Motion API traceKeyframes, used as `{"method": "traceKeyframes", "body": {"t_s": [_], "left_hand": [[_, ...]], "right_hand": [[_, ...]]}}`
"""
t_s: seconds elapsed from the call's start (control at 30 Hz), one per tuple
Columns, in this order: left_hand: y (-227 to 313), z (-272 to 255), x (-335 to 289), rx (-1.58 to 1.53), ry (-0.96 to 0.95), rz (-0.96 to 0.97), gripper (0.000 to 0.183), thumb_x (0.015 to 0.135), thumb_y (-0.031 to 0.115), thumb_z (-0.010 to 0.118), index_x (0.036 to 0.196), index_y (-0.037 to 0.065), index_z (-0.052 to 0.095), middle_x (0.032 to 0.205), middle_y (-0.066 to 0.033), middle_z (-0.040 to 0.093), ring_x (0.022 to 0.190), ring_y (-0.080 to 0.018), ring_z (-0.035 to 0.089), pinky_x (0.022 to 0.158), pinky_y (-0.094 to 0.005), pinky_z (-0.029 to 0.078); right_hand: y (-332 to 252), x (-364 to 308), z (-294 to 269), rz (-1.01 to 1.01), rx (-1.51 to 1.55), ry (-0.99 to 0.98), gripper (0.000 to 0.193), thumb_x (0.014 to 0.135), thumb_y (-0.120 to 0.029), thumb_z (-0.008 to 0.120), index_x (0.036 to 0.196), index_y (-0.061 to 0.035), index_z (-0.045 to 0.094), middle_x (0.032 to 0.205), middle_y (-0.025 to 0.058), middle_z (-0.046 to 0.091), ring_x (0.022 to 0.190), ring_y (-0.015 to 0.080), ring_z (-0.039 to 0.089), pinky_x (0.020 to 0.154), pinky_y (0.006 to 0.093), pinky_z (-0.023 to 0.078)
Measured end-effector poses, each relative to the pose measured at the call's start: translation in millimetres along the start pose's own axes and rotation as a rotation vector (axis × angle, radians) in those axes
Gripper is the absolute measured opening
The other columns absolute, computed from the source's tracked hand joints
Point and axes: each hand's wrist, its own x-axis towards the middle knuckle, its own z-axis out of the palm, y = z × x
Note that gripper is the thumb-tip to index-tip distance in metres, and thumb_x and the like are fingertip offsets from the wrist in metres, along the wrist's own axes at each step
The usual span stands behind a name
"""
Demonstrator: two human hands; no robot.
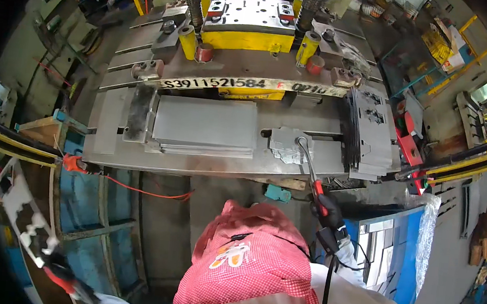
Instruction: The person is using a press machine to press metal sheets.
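right hand (330,212), gloved, lower right of centre, grips a hooked rod (308,161) | rod tip on a cut plate (282,144) at frame centre, on the press table (195,162) | left hand (67,278), lower left, clutches a white cut plate (24,210) | blank stack (205,126) left of centre | finished plates (371,132) right

This is a metal-stamping workshop. At twelve o'clock stands a heavy press die (248,26) with yellow blocks, guide posts and springs on a steel bench (110,139). A stack of grey sheet blanks (205,126) lies at the centre, punched plates (372,129) lean at two o'clock, and yellow rails (477,160) run at three o'clock.
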Motion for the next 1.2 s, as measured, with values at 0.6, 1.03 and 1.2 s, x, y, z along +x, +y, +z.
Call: {"method": "traceKeyframes", "body": {"t_s": [0.6,1.03,1.2], "left_hand": [[257,402,-388,0.071,-1.172,1.655,0.096,0.056,0.04,0.073,0.133,0.007,0.026,0.132,-0.0207,0.03,0.122,-0.0374,0.029,0.101,-0.0459,0.023],[254,476,-448,0.561,-1.381,1.656,0.092,0.06,0.036,0.071,0.135,0.013,0.022,0.119,-0.0185,0.042,0.11,-0.0356,0.04,0.093,-0.0441,0.032],[248,475,-440,0.471,-1.4,1.586,0.088,0.059,0.041,0.07,0.131,0.011,0.029,0.12,-0.0192,0.04,0.111,-0.0349,0.039,0.094,-0.0428,0.031]], "right_hand": [[2,-36,-5,-0.169,0.1,0.13,0.061,0.077,-0.034,0.057,0.125,-0.0033,0.037,0.088,0.01,0.059,0.055,0.0096,0.049,0.046,0.0227,0.039],[16,-50,-15,-0.15,0.154,0.166,0.058,0.072,-0.037,0.063,0.114,-0.0033,0.043,0.085,0.0113,0.059,0.055,0.0116,0.053,0.045,0.0226,0.042],[-10,-23,4,-0.169,0.092,0.018,0.056,0.076,-0.024,0.057,0.123,-0.0004,0.038,0.084,0.009,0.056,0.053,0.0111,0.048,0.046,0.0236,0.039]]}}
